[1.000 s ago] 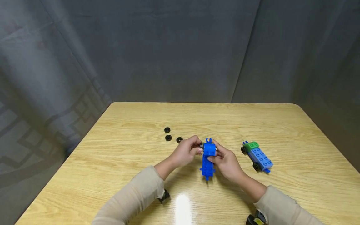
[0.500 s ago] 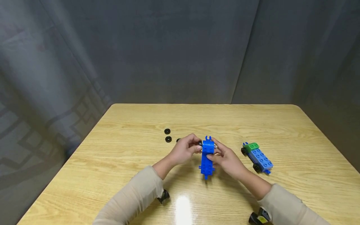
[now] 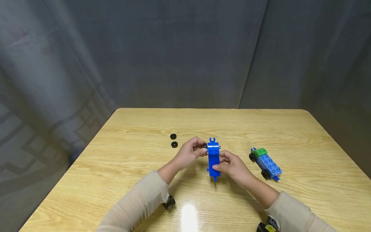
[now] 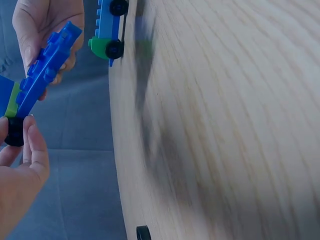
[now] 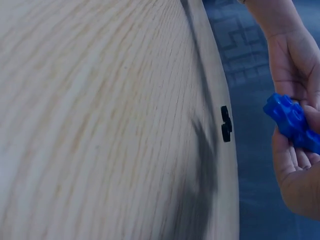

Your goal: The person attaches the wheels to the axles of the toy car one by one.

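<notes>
My right hand (image 3: 235, 168) grips the blue toy car (image 3: 214, 158), long axis away from me. My left hand (image 3: 186, 156) pinches a black wheel (image 4: 15, 132) at its far-left side.

Head: tbl (image 3: 139, 129) well-lit, white glare (image 3: 189, 217) btm ctr | curtain (image 3: 185, 58) dim | Wrist cams: bluish, soft shadows (image 5: 200, 167), nr grain blurry

The blue toy vehicle (image 3: 213, 157) looks glossy plastic, the table (image 3: 133, 129) shiny grained wood, the curtain (image 3: 179, 54) matt cloth.
</notes>
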Demonstrator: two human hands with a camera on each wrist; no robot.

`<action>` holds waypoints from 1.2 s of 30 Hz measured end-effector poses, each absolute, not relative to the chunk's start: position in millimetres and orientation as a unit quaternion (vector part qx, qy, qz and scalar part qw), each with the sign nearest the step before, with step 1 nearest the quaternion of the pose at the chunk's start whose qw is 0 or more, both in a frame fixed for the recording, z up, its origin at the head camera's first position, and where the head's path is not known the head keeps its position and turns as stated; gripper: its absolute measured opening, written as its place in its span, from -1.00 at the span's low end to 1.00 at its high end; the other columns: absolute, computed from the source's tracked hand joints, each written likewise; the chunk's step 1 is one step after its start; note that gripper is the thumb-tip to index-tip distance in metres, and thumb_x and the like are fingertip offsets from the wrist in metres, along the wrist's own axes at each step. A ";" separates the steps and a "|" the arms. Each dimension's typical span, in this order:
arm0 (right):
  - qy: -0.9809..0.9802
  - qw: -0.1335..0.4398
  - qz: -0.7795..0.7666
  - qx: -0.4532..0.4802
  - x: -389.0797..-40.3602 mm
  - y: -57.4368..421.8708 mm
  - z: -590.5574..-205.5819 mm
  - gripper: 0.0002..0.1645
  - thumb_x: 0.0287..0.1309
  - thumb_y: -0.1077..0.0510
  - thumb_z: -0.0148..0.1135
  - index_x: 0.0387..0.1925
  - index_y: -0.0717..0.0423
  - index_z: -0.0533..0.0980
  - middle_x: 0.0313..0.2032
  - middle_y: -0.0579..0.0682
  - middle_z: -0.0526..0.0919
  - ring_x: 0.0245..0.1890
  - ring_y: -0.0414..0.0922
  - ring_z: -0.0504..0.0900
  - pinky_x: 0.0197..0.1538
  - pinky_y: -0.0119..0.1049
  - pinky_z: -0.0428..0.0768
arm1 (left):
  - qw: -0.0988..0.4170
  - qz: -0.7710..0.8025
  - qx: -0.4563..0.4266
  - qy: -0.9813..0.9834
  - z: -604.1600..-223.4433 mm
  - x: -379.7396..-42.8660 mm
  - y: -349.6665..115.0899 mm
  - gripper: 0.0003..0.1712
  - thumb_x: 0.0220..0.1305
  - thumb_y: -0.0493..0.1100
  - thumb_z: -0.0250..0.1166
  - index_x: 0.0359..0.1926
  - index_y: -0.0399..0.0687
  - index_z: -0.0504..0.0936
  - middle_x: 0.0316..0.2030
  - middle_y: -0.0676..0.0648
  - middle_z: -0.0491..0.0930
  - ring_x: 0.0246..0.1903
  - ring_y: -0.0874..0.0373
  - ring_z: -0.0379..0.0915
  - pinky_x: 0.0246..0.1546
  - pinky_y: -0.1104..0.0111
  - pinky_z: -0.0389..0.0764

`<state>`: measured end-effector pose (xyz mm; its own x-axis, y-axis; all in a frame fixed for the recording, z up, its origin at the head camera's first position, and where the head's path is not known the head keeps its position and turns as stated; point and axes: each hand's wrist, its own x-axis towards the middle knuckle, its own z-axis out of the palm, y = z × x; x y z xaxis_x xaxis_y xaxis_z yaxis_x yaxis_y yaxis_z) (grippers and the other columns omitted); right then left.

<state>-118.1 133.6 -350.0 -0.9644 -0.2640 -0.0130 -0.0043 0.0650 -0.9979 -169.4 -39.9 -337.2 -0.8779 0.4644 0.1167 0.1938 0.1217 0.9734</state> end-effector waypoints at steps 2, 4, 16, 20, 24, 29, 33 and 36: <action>0.722 0.089 -0.680 -0.092 -119.2 133.7 -351.6 -0.52 -0.08 0.39 0.17 -0.11 0.54 0.23 -0.36 0.11 0.48 -0.39 -0.17 0.51 -0.29 -0.38 0.52 | 0.114 0.630 0.222 0.735 -341.3 -172.9 -40.2 -0.78 0.13 -0.40 0.10 -0.17 -0.40 0.38 -0.31 -0.20 0.49 -0.32 -0.02 0.48 -0.28 0.37 0.52; 0.721 0.080 -0.682 -0.095 -120.4 134.4 -354.4 -0.53 -0.09 0.35 0.21 -0.15 0.52 0.25 -0.37 0.12 0.47 -0.39 -0.17 0.51 -0.30 -0.39 0.52 | 0.115 0.629 0.222 0.736 -342.9 -174.5 -41.1 -0.74 0.12 -0.38 0.12 -0.13 -0.38 0.38 -0.30 -0.19 0.50 -0.33 0.04 0.48 -0.28 0.38 0.52; 0.725 0.082 -0.680 -0.065 -125.0 133.3 -354.1 -0.58 -0.07 0.45 0.14 -0.14 0.53 0.24 -0.36 0.10 0.46 -0.39 -0.20 0.51 -0.30 -0.41 0.52 | 0.117 0.625 0.197 0.747 -342.7 -181.5 -57.5 -0.67 0.12 -0.29 0.15 -0.07 -0.33 0.41 -0.25 -0.20 0.49 -0.30 0.10 0.48 -0.25 0.36 0.50; 0.731 0.081 -0.676 -0.050 -126.6 134.9 -353.2 -0.61 -0.07 0.49 0.11 -0.15 0.50 0.23 -0.38 0.05 0.42 -0.42 -0.24 0.48 -0.35 -0.46 0.50 | 0.106 0.621 0.181 0.755 -343.8 -184.6 -67.6 -0.71 0.14 -0.27 0.14 -0.09 -0.28 0.43 -0.27 -0.17 0.48 -0.32 0.10 0.47 -0.23 0.29 0.50; 0.727 0.082 -0.680 -0.043 -129.6 137.0 -355.1 -0.63 -0.08 0.51 0.08 -0.18 0.49 0.21 -0.40 0.02 0.37 -0.43 -0.27 0.46 -0.37 -0.49 0.49 | 0.096 0.614 0.175 0.764 -345.2 -189.1 -76.0 -0.71 0.14 -0.26 0.14 -0.10 -0.29 0.43 -0.30 -0.13 0.48 -0.32 0.11 0.46 -0.23 0.28 0.50; 0.723 0.074 -0.685 -0.050 -132.6 139.8 -355.6 -0.60 -0.07 0.51 0.07 -0.15 0.51 0.18 -0.37 0.04 0.38 -0.42 -0.27 0.45 -0.34 -0.49 0.48 | 0.093 0.606 0.164 0.773 -347.3 -194.9 -82.7 -0.72 0.14 -0.27 0.15 -0.11 -0.30 0.43 -0.31 -0.14 0.47 -0.31 0.09 0.46 -0.21 0.26 0.49; 0.718 0.068 -0.690 -0.062 -134.3 141.0 -355.7 -0.54 -0.07 0.52 0.05 -0.09 0.55 0.15 -0.33 0.08 0.41 -0.40 -0.27 0.45 -0.30 -0.48 0.48 | 0.083 0.596 0.153 0.784 -349.4 -198.7 -86.4 -0.72 0.13 -0.28 0.15 -0.12 -0.32 0.44 -0.32 -0.15 0.47 -0.31 0.07 0.46 -0.20 0.23 0.48; 0.714 0.065 -0.695 -0.063 -136.2 141.4 -355.6 -0.52 -0.08 0.54 0.03 -0.07 0.57 0.13 -0.31 0.11 0.41 -0.39 -0.26 0.45 -0.29 -0.48 0.48 | 0.071 0.570 0.138 0.807 -351.7 -202.3 -88.5 -0.71 0.12 -0.26 0.17 -0.12 -0.29 0.45 -0.33 -0.10 0.48 -0.32 0.10 0.44 -0.23 0.26 0.48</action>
